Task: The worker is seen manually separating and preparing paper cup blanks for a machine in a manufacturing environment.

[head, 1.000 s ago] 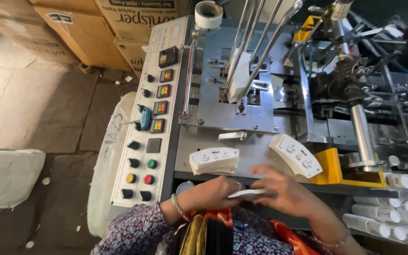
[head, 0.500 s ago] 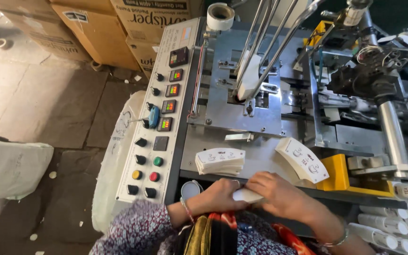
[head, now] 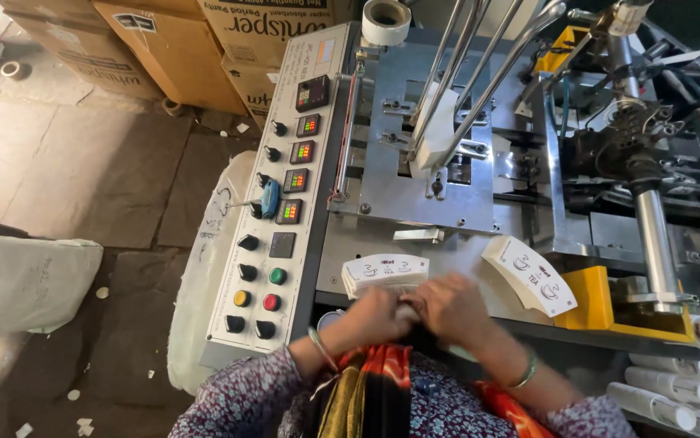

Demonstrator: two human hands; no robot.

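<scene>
Squaring up a small batch of paper blanks seems to be the work in hand, with the stack of white printed blanks (head: pixel 385 274) on the machine's metal table (head: pixel 455 259) as the landmark. Both hands sit just in front of that stack, pressed close together: the left hand (head: pixel 374 315) and the right hand (head: pixel 451 308) meet at their fingertips, closed around something pale between them, though motion blur makes it hard to tell whether it is a few blanks or only one. To the right of the stack, a second fan of blanks (head: pixel 530 274) leans against a yellow bracket (head: pixel 589 296). To the left of the stack runs the control panel (head: pixel 273 235) with its coloured buttons and small displays. Doing this well likely means keeping the edges flush, gripping lightly so the thin paper does not crease, and keeping sleeves and bangles clear of the rods and rollers behind the stack.
</scene>
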